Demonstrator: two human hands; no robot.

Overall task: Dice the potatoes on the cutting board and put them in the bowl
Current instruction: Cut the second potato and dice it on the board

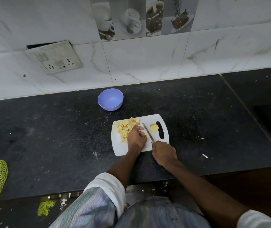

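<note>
The right hand [164, 153] grips one knife [148, 132] by its handle, which the fist hides; the blade lies on the white cutting board [149, 146]. The left hand [135, 137], fingers curled, pins a small potato piece [147, 135] against the blade, mostly covered by the fingers. One round potato chunk [154, 127] sits just beside the board's handle slot. A heap of pale yellow dice [125, 128], too jumbled to count, fills the board's left part. One purple bowl [110, 99] stands apart behind it on the black counter [49, 137].

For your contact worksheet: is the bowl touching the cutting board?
Apart. The head view shows a strip of dark counter between the bowl and the board.
</note>
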